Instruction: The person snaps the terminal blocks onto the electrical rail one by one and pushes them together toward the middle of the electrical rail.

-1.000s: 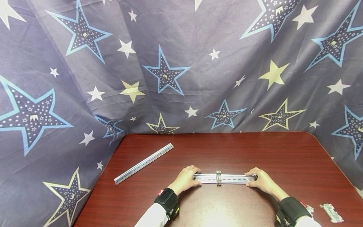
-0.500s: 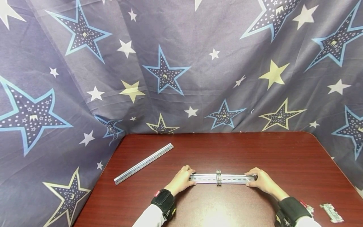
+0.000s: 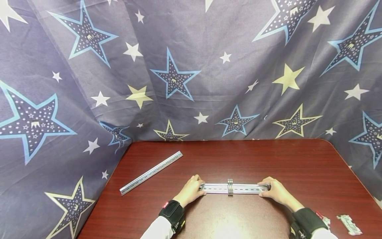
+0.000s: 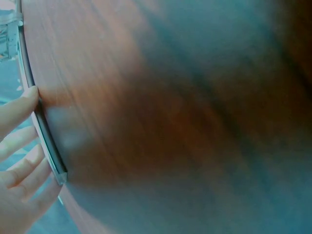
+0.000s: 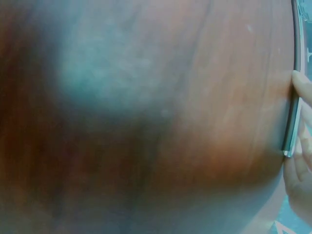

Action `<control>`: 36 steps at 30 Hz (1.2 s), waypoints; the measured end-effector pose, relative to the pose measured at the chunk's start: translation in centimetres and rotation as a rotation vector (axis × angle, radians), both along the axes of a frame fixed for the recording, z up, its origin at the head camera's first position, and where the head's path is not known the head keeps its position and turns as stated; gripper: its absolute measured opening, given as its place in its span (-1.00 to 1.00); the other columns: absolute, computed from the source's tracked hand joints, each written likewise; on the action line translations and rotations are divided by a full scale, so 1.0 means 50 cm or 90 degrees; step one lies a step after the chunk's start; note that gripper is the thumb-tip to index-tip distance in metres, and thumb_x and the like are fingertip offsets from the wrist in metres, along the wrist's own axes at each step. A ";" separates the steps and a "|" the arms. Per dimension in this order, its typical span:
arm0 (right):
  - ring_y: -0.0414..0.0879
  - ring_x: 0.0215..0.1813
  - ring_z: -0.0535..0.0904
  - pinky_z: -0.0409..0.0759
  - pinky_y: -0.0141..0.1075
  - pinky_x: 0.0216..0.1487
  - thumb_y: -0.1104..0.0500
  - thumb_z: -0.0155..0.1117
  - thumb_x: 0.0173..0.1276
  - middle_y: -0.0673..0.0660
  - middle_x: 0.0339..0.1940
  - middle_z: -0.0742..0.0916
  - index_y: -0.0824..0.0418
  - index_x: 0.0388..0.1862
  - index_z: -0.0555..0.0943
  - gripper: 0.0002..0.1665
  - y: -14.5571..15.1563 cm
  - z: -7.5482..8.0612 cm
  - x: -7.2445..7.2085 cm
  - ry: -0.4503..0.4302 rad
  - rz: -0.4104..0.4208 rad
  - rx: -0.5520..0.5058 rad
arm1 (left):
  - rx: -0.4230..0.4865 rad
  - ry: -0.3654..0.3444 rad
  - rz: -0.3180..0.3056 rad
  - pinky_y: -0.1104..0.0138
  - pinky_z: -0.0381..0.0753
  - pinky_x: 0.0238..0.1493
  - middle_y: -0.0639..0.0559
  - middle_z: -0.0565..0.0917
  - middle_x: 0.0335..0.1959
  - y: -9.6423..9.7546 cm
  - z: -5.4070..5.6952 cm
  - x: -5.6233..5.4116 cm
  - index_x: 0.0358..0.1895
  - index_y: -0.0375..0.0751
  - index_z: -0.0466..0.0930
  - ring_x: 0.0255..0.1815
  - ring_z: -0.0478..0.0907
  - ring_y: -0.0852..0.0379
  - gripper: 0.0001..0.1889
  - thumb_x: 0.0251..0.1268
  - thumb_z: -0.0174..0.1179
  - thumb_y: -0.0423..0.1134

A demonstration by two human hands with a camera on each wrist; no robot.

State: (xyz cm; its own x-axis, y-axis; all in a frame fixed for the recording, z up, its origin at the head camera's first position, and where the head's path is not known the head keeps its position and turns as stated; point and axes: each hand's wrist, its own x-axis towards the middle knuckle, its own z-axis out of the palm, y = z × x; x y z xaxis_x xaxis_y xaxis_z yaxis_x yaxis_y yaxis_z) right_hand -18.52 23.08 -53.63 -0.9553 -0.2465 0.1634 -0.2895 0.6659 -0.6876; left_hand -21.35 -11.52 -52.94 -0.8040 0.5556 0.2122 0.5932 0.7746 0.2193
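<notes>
Closest to me, white sleeves [image 3: 158,229] are ending at black wrist straps [image 3: 173,210]. At my right, two small pale pieces [image 3: 349,224] are lying on the worktop [image 3: 268,159], one of them partly hidden behind the right strap. Just beyond, my left hand [image 3: 188,191] is gripping the left end of a slotted DIN rail [image 3: 216,188], thumb [image 4: 20,109] pressing the near edge and fingers [image 4: 27,163] bending over the far side. My right hand [image 3: 277,191] is pinching the other end likewise. The rail is running straight across in front of me; whether it is resting on the worktop or hovering just above, I cannot tell. Near its middle, a few narrow modules [image 3: 230,187] are sitting side by side, crossing its width. Farther off to the left, a second slotted rail [image 3: 151,172] is lying at a slant, its right end reaching deeper. Behind everything, a star-printed cloth [image 3: 215,93] is hanging.
</notes>
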 end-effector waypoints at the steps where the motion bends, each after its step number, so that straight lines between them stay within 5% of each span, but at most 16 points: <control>1: 0.04 -0.21 0.53 0.45 -0.15 -0.18 0.24 0.44 -0.25 0.10 -0.33 0.61 0.34 -0.30 0.63 -0.58 0.000 0.000 0.000 0.004 0.002 0.004 | 0.000 -0.002 0.000 0.34 0.36 -0.29 0.07 0.41 -0.42 0.000 0.000 0.000 -0.29 -0.23 0.61 -0.35 0.34 0.14 -0.65 -0.20 0.36 -0.13; 17: -0.06 -0.38 0.52 0.45 -0.28 -0.34 0.31 0.44 -0.32 0.11 -0.44 0.61 0.38 -0.40 0.63 -0.62 0.001 0.011 -0.028 0.028 0.021 0.055 | -0.032 0.021 -0.034 0.35 0.36 -0.35 0.07 0.40 -0.47 0.009 0.010 -0.023 -0.35 -0.23 0.61 -0.39 0.35 0.14 -0.70 -0.19 0.35 -0.14; 36: 0.00 -0.37 0.54 0.46 -0.17 -0.31 0.31 0.43 -0.35 0.16 -0.45 0.63 0.40 -0.44 0.62 -0.64 0.001 0.026 -0.078 0.005 0.031 0.098 | -0.047 -0.015 -0.004 0.32 0.39 -0.33 0.06 0.40 -0.45 0.021 0.009 -0.068 -0.36 -0.17 0.62 -0.35 0.38 0.11 -0.72 -0.19 0.35 -0.12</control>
State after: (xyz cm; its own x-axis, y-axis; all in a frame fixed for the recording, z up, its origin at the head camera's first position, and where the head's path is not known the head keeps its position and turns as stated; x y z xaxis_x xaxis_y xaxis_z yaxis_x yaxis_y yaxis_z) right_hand -22.41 23.12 -52.32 -0.9403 -0.3156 0.1272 -0.3290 0.7477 -0.5768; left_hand -24.73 -10.48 -52.48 -0.8043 0.5745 0.1518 0.5940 0.7852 0.1752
